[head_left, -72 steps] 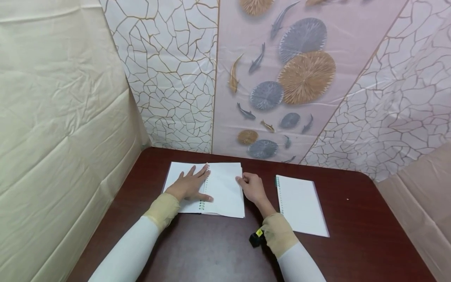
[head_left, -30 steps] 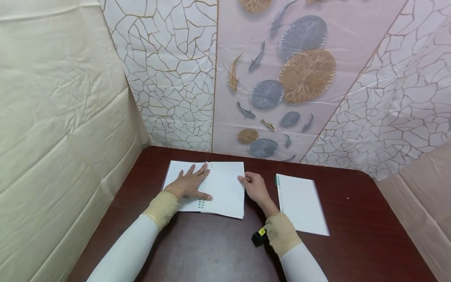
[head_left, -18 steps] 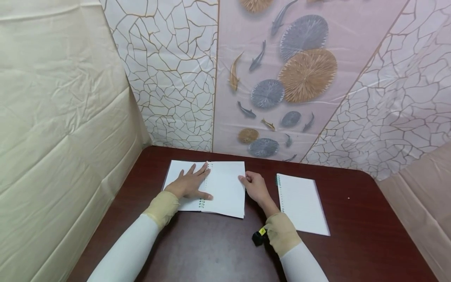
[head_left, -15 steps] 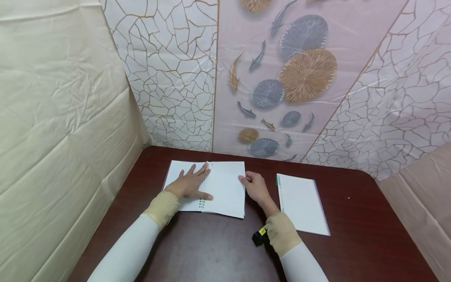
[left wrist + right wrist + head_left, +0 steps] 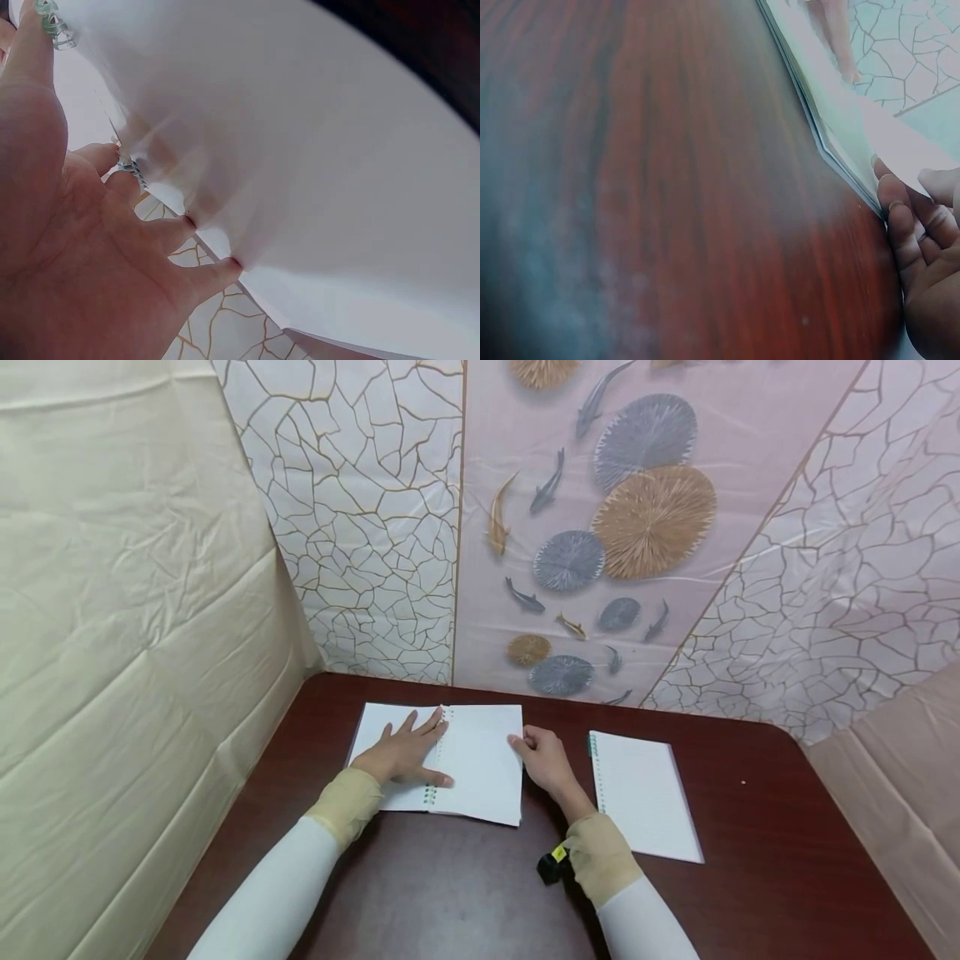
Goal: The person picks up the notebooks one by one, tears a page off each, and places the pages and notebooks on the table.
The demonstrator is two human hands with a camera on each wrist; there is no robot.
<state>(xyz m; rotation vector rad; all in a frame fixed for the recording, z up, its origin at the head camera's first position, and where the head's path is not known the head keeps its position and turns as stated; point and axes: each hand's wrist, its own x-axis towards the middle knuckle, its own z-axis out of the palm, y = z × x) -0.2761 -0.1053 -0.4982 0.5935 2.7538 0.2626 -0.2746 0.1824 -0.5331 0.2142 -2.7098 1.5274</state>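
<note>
An open spiral notebook [image 5: 480, 760] with white pages and green rings lies on the dark wooden table. My left hand [image 5: 405, 753] rests spread across its left page and spine, fingers straight; in the left wrist view the fingertips [image 5: 234, 264] press on the paper. At the right page's outer edge, my right hand [image 5: 542, 758] pinches a page [image 5: 900, 146] between thumb and curled fingers. That page is lifted a little off the stack beneath, as the right wrist view shows. The second ring of pages under my left hand is partly hidden.
A second spiral notebook [image 5: 647, 795], white page up with green rings on its left, lies to the right of my right hand. A patterned curtain [image 5: 570, 568] stands behind the table [image 5: 780, 827]. A black wrist camera [image 5: 551, 867] hangs by my right forearm.
Since the oldest frame, my right hand has shifted slightly right with the page edge, which now stands a little off the stack. The left hand stays in place.
</note>
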